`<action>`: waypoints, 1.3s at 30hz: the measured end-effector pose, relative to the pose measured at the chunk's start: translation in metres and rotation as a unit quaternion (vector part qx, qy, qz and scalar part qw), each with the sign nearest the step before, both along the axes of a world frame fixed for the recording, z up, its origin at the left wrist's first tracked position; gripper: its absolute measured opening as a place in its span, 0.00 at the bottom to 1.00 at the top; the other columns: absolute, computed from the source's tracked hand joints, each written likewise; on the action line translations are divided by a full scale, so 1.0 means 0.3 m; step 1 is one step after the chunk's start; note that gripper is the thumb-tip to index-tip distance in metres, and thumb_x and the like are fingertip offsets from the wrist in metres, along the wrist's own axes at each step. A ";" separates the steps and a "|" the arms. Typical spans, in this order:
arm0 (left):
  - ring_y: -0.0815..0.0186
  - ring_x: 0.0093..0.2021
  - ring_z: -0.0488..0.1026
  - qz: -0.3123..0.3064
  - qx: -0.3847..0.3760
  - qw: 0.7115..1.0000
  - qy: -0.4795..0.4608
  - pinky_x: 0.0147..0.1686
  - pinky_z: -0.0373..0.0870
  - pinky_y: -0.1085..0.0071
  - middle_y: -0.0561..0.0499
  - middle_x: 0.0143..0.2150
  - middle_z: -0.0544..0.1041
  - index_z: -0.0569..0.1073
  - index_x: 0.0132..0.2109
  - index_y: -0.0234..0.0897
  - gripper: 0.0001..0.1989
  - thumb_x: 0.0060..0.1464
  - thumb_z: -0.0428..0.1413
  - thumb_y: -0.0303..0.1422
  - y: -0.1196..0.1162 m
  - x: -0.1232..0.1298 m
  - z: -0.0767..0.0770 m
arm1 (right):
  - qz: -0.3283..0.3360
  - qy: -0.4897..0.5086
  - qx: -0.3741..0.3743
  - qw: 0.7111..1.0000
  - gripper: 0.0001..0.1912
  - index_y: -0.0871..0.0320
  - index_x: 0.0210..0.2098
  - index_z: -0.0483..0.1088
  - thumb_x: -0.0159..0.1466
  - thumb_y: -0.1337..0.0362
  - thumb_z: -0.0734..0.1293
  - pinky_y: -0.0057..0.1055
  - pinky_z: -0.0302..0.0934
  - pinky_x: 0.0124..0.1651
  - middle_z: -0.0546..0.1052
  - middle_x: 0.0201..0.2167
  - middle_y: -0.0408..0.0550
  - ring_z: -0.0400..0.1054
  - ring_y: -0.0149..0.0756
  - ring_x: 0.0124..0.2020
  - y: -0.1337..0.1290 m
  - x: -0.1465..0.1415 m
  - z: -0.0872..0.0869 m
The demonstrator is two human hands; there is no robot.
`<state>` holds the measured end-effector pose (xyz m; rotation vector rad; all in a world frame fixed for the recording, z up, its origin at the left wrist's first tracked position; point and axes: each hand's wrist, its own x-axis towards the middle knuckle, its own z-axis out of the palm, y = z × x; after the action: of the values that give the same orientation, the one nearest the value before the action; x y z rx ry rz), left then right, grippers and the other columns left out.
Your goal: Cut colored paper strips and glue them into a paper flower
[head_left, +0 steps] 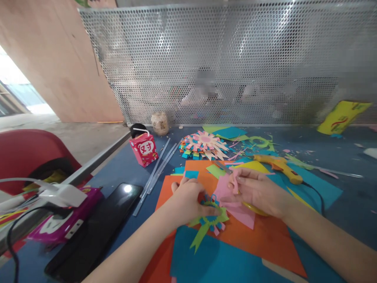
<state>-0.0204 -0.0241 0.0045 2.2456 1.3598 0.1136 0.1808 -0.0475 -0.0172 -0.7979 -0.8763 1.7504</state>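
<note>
My left hand [190, 196] is closed on a small paper rosette [210, 224], its thumb lying across the green middle. The rosette has blue looped and pink fringes and a green ribbon tail with a notched end. In my right hand [255, 190] are scissors [253, 209] with a yellow handle, their blades pointing up and left past the fingers. Between that hand's thumb and fingertips is a small pink paper strip [235, 184]. Just below lies a pink paper sheet [246, 218], on top of orange paper [250, 245].
Finished fringed rosettes [203, 143] lie behind the papers. A yellow glue gun [279, 167] with a black cord rests at right. Clear glue sticks [159, 169], a pink drink carton [144, 149], a black phone [97, 232] and a purple power strip [66, 220] are at left. A perforated metal panel [220, 47] stands behind.
</note>
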 end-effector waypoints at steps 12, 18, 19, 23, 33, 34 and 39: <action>0.56 0.40 0.67 0.041 -0.055 0.993 -0.092 0.36 0.61 0.65 0.50 0.34 0.74 0.70 0.33 0.38 0.21 0.38 0.60 0.50 0.003 -0.001 -0.017 | 0.012 0.006 0.046 0.999 0.06 0.57 0.25 0.71 0.53 0.65 0.73 0.35 0.69 0.37 0.73 0.21 0.40 0.68 0.26 0.25 -0.008 -0.011 0.000; 0.63 0.32 0.69 0.036 -0.119 0.978 -0.168 0.32 0.63 0.69 0.52 0.31 0.73 0.69 0.35 0.37 0.20 0.38 0.62 0.45 0.016 -0.012 -0.026 | -0.005 0.019 0.052 0.998 0.06 0.56 0.26 0.72 0.51 0.65 0.74 0.39 0.69 0.41 0.72 0.20 0.38 0.67 0.25 0.24 -0.005 -0.008 0.006; 0.64 0.31 0.69 0.031 -0.125 0.977 -0.168 0.31 0.64 0.69 0.53 0.30 0.73 0.69 0.35 0.37 0.19 0.39 0.61 0.44 0.019 -0.014 -0.025 | -0.006 0.021 0.050 0.998 0.06 0.56 0.26 0.72 0.51 0.66 0.74 0.39 0.69 0.41 0.72 0.20 0.38 0.67 0.25 0.24 -0.005 -0.008 0.005; 0.66 0.30 0.69 0.005 -0.156 0.967 -0.202 0.30 0.64 0.71 0.54 0.28 0.72 0.69 0.33 0.36 0.12 0.41 0.60 0.37 0.032 -0.024 -0.022 | -0.008 0.031 0.046 0.998 0.06 0.57 0.25 0.72 0.51 0.66 0.73 0.42 0.68 0.42 0.73 0.21 0.38 0.67 0.24 0.23 -0.005 -0.009 0.003; 0.65 0.33 0.73 0.021 -0.167 0.942 -0.289 0.32 0.66 0.70 0.51 0.30 0.76 0.68 0.32 0.35 0.12 0.40 0.62 0.34 0.041 -0.033 0.005 | -0.043 0.007 0.057 0.997 0.06 0.54 0.24 0.72 0.51 0.63 0.73 0.39 0.69 0.42 0.70 0.21 0.38 0.67 0.27 0.26 -0.008 -0.001 0.042; 0.65 0.34 0.73 0.019 -0.124 0.945 -0.303 0.33 0.67 0.70 0.51 0.32 0.76 0.69 0.33 0.36 0.12 0.42 0.62 0.35 0.034 -0.027 0.012 | -0.053 0.002 0.069 0.996 0.06 0.54 0.24 0.72 0.52 0.63 0.73 0.39 0.69 0.43 0.71 0.21 0.38 0.67 0.28 0.26 -0.007 0.005 0.048; 0.66 0.35 0.75 -0.048 0.247 0.936 -0.246 0.46 0.60 0.61 0.55 0.33 0.80 0.68 0.29 0.39 0.05 0.51 0.56 0.30 0.002 -0.018 0.016 | -0.101 0.004 0.140 0.985 0.05 0.52 0.25 0.72 0.57 0.63 0.69 0.32 0.68 0.43 0.71 0.22 0.37 0.68 0.26 0.28 0.003 0.034 0.061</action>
<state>-0.0257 -0.0235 0.0093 2.4301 1.0177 1.0117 0.1911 -0.0465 0.0012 -0.6670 -0.9743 1.4143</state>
